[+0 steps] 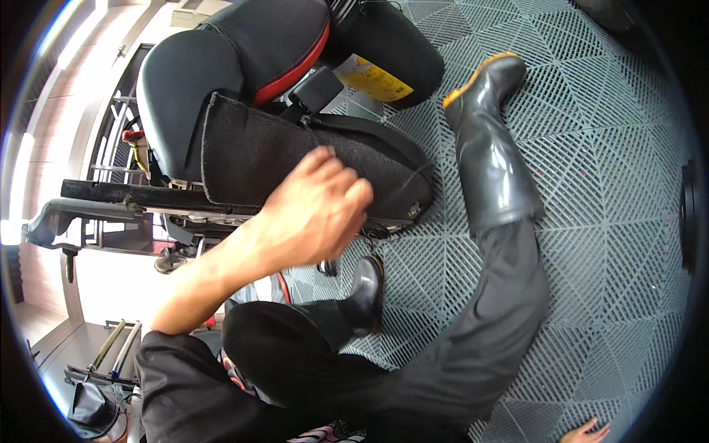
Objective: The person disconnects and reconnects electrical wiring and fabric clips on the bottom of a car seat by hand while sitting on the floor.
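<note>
My left hand (317, 205) is closed in a fist, its edges slightly blurred, in front of the black side panel of a car seat. What its fingers hold, if anything, is hidden. A thin dark cord (310, 131) on the panel runs close to the fingertips. The black felt-like panel (240, 151) lies along the side of the car seat (188, 77), which is black with red trim and lies tipped over. At the bottom right edge, my right hand (587, 432) shows only in part, fingers apart, by the floor.
Grey slatted plastic tiles (598, 244) cover the floor. My legs stretch out in black rubber boots (491, 159), one beside the seat. Metal seat rails (133, 196) stick out to the left. A yellow label (373, 77) marks the seat's black far part. A black bag (96, 406) sits lower left.
</note>
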Demonstrator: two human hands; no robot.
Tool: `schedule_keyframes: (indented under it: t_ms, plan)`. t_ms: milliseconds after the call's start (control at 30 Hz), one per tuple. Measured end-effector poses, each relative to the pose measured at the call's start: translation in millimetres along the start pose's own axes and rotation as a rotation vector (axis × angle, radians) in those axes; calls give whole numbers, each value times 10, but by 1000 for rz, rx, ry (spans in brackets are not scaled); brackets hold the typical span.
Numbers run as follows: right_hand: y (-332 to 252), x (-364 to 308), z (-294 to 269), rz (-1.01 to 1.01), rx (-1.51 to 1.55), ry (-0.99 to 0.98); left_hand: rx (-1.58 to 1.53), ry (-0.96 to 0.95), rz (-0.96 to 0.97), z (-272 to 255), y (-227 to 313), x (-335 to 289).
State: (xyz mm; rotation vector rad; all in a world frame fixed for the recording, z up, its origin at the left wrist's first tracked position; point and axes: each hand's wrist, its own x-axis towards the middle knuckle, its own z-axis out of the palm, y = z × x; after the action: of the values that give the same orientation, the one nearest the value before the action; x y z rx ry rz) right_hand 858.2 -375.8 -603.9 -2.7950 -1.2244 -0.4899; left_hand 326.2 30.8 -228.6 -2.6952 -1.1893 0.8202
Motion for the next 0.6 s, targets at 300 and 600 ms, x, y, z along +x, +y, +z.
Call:
schedule_keyframes:
  t_ms: [300, 600]
  plan:
    - [-105, 64, -105, -309, -299, 59, -706, -35, -24, -221, 427, -430]
    - [-400, 455, 491, -289, -171, -14, -942, -110, -17, -422, 321, -524]
